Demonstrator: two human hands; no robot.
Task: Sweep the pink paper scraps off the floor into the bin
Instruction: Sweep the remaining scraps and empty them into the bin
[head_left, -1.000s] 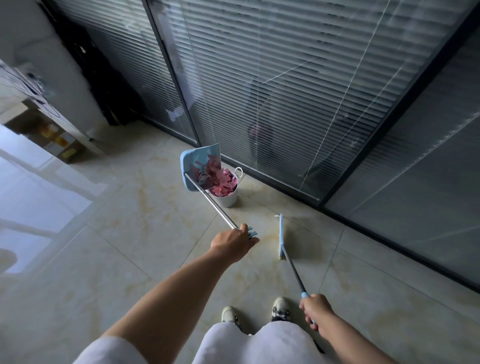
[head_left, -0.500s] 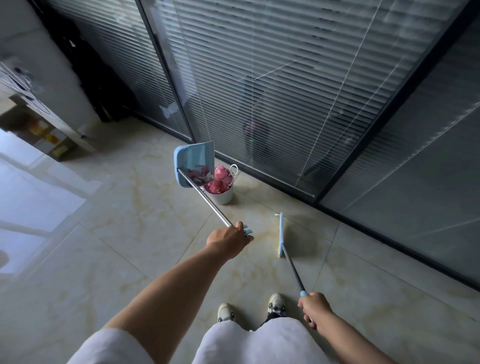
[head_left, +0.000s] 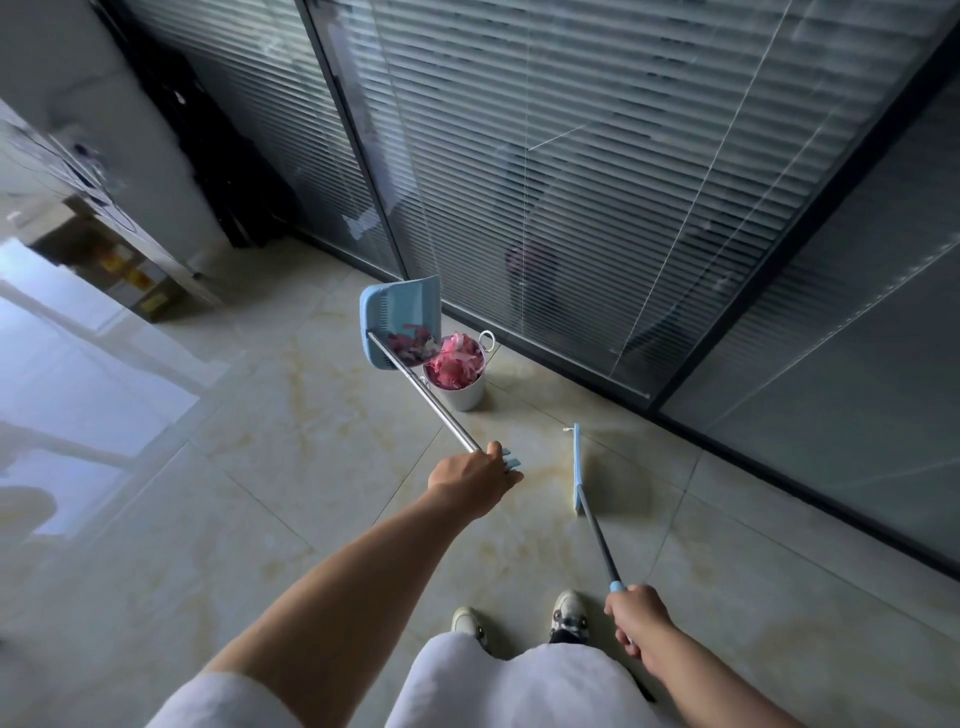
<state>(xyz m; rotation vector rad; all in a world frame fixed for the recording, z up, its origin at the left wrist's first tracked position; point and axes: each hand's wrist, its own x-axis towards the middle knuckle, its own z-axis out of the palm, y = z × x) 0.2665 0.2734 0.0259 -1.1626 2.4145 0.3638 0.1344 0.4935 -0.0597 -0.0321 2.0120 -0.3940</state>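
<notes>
Dumping step: left hand (head_left: 475, 480) grips tilted light-blue plastic dustpan (head_left: 400, 319) over small white metal bin (head_left: 460, 371), pink paper scraps (head_left: 413, 347) sliding in; right hand (head_left: 638, 616) holds blue-headed broom (head_left: 577, 470) near right; next, probably tip steeper.

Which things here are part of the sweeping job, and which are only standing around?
In the job: dustpan, pink scraps, white bin, broom, left hand, right hand.
Standing around: cardboard box, window blinds.

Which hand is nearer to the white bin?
Left. The left hand grips the dustpan handle just in front of the white bin; the right hand holds the broom handle farther back, near the shoes.
</notes>
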